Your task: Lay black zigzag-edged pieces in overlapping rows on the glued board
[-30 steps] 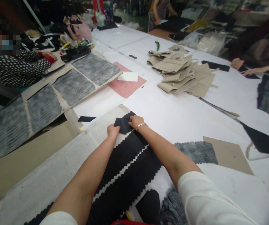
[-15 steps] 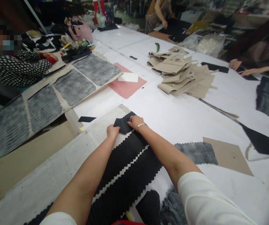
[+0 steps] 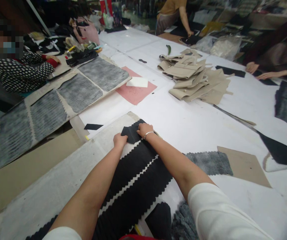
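A small black piece [image 3: 132, 133] with a scalloped edge is at the far end of a pale board [image 3: 55, 176]. My left hand [image 3: 120, 140] pinches its left corner between thumb and fingers. On its right side my right hand [image 3: 145, 130], with a bracelet at the wrist, is closed on the edge. Below both hands, two rows of black scalloped pieces [image 3: 138, 188] lie overlapped along the board, a narrow pale gap between them. The undersides of my fingers are hidden.
Beige pieces [image 3: 190, 75] are heaped beyond my hands, beside a pink sheet [image 3: 139, 91]. Grey pieces [image 3: 79, 93] lie on a board at the left, near a person in dotted sleeves. A brown card [image 3: 243, 166] lies right. Other people's hands work at the far right.
My hands and the small black piece have hardly moved. The person at the far back has shifted an arm to the right.
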`<state>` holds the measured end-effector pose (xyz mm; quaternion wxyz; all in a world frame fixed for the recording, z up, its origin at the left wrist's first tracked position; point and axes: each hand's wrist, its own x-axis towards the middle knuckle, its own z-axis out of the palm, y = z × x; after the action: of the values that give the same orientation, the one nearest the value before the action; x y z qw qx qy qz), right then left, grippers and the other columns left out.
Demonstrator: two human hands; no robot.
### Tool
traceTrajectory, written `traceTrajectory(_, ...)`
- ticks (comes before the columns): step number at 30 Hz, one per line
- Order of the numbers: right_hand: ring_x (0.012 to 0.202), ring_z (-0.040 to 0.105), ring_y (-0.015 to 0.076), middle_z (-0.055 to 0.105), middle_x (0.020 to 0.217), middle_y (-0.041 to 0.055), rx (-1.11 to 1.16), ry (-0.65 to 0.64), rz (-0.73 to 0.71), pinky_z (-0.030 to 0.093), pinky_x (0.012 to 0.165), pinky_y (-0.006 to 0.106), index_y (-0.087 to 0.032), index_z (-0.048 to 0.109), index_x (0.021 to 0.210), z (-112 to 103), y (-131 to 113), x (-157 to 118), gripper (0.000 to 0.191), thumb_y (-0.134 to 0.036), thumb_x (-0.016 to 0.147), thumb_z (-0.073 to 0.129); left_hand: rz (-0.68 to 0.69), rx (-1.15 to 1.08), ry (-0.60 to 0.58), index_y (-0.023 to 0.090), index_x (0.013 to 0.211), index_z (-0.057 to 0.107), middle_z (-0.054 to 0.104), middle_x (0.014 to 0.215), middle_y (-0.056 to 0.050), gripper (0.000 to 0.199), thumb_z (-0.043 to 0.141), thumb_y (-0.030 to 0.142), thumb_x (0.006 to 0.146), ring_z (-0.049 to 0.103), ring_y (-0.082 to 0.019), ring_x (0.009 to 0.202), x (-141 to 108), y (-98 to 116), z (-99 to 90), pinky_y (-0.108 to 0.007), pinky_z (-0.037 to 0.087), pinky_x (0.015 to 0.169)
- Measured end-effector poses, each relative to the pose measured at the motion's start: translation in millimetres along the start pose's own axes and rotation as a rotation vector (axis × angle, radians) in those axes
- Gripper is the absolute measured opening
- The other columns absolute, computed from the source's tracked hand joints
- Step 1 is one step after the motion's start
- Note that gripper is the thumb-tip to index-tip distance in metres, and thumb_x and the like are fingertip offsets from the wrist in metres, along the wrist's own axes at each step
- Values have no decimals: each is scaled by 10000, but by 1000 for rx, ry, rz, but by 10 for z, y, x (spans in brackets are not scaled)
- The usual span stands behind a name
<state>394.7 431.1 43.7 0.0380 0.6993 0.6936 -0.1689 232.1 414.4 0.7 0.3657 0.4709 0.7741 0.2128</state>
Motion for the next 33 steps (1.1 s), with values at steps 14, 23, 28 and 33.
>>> traceTrajectory(14, 986, 591, 239, 645, 1073, 75, 20, 65, -37, 435, 823, 377, -226, 640, 966, -30, -44, -67, 231, -348, 840, 488, 25, 62, -7, 138, 832, 710, 699, 705, -73, 248, 601, 231, 629, 676, -231, 713, -56, 39, -32, -265, 503, 592)
traceTrajectory(23, 1001, 594, 245, 667, 1064, 93, 37, -12, 4, 434, 834, 366, -194, 674, 925, 22, -112, -72, 204, -267, 808, 523, 1, 19, -30, 137, 828, 707, 702, 718, -76, 246, 610, 226, 620, 669, -221, 653, -87, 32, -40, -253, 491, 529)
traceTrajectory(28, 1001, 592, 243, 662, 1075, 92, 41, -14, 3, 436, 828, 370, -199, 666, 945, 28, -119, -61, 209, -254, 810, 517, 11, 41, -11, 141, 815, 699, 704, 730, -71, 239, 598, 227, 617, 656, -195, 580, -104, 0, -64, -240, 479, 503)
traceTrajectory(33, 985, 595, 240, 663, 1060, 72, 45, -8, -18, 439, 814, 370, -218, 660, 926, 15, -109, -67, 195, -253, 813, 505, 25, 76, -19, 135, 831, 696, 701, 710, -78, 255, 589, 232, 620, 660, -205, 584, -100, 3, -79, -250, 484, 526)
